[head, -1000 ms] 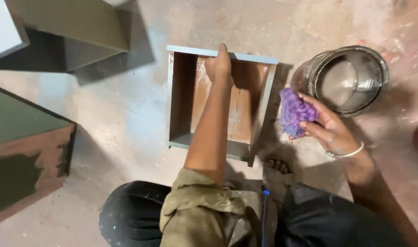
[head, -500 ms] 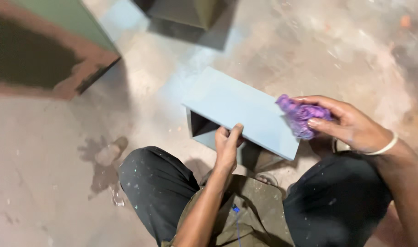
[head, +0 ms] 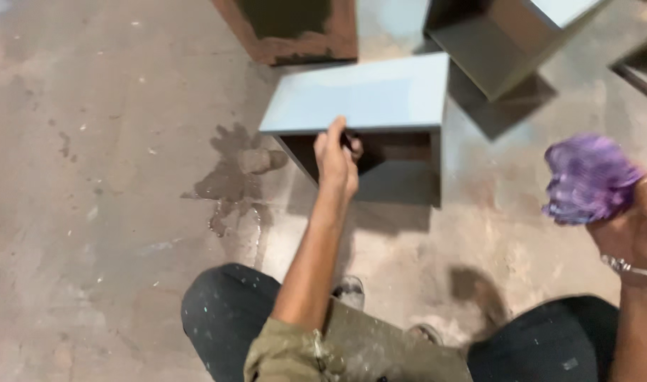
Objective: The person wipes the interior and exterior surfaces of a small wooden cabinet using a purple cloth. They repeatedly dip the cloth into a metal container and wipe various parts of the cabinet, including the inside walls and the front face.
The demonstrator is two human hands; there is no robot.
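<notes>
Left hand [head: 336,157] clenched on the front edge of a pale blue painted wooden box [head: 362,106], fingers hooked over the lip into its dark brown open side, arm stretched forward from the lap. Right hand [head: 638,226] raised off to the side, well apart from the box, closed around a crumpled purple scouring pad [head: 589,177]; thin metal bangle [head: 631,269] at that wrist.

Box resting on a dusty concrete floor [head: 111,177], directly ahead of the left hand, blue top face tilted up toward the camera. Beyond the left hand, a green-and-rust coloured panel [head: 295,28]; beyond and toward the right hand, a grey-green open box [head: 507,42], just beside the blue one. Dark wet stain [head: 231,177] on the floor, just beside the left hand on its outer side.

Likely trouble, judged from this pose: grip at one edge only, so a slip or tip of the box, scraping the painted face on gritty concrete or knocking the neighbouring box. Wet patch close by, so smeared or dirtied paint if dragged across it.
</notes>
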